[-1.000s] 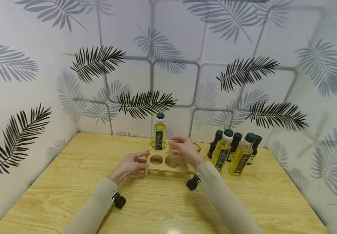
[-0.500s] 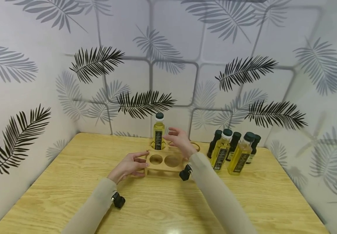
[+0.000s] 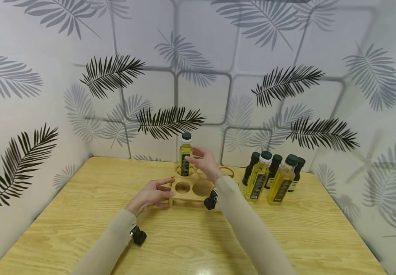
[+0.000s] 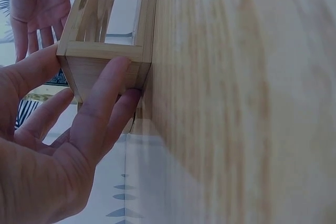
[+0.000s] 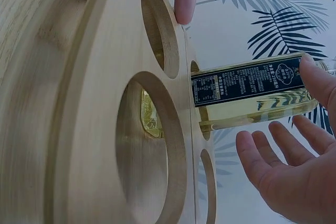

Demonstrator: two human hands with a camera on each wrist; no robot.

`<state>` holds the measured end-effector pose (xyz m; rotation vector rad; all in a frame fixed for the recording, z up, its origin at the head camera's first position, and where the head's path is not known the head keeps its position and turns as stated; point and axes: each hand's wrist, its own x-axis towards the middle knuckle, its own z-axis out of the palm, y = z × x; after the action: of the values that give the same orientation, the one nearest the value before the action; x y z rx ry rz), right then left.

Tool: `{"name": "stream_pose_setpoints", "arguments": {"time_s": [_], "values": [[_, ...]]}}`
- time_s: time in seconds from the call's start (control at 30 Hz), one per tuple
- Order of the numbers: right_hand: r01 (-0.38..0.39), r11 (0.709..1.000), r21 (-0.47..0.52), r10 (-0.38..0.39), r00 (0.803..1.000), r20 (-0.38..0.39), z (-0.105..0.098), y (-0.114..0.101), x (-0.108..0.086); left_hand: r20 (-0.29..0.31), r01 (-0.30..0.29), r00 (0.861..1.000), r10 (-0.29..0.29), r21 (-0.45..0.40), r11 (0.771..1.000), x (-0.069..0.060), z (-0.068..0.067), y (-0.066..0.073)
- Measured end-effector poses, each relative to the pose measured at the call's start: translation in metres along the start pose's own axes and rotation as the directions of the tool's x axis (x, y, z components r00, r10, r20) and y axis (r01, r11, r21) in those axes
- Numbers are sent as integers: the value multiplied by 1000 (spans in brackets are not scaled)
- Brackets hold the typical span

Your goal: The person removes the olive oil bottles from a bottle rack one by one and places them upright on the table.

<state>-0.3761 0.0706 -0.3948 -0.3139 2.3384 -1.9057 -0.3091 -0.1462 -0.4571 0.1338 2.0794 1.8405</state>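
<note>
A two-tier wooden bottle rack [image 3: 189,196] with round holes stands on the table. In the left hole of its back row stands a yellow oil bottle [image 3: 185,169], upright, with a dark green cap and black label. My left hand [image 3: 151,194] rests its extended fingers against the rack's left end; in the left wrist view the fingertips [image 4: 118,69] touch the end panel. My right hand [image 3: 205,163] is around the right side of the bottle. In the right wrist view its thumb overlaps the bottle's upper part, and the other fingers [image 5: 289,142] are spread apart from the glass.
Right of the rack stand two more yellow oil bottles [image 3: 258,183] with green caps. Several slim dark bottles [image 3: 250,170] stand among and behind them. The patterned wall [image 3: 205,99] rises directly behind the table [image 3: 170,240].
My right hand has moved left across the rack, from beside the bottle to around it, with its thumb now in front of the bottle. The left hand stays at the rack's end.
</note>
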Motion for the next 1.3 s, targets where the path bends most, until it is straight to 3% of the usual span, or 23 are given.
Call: {"name": "stream_pose_setpoints", "arguments": {"time_s": [1.3], "values": [[16, 999, 28, -16, 1000, -10, 11, 10, 4, -18, -2, 1000, 2, -3, 1000, -2, 0, 0]]}}
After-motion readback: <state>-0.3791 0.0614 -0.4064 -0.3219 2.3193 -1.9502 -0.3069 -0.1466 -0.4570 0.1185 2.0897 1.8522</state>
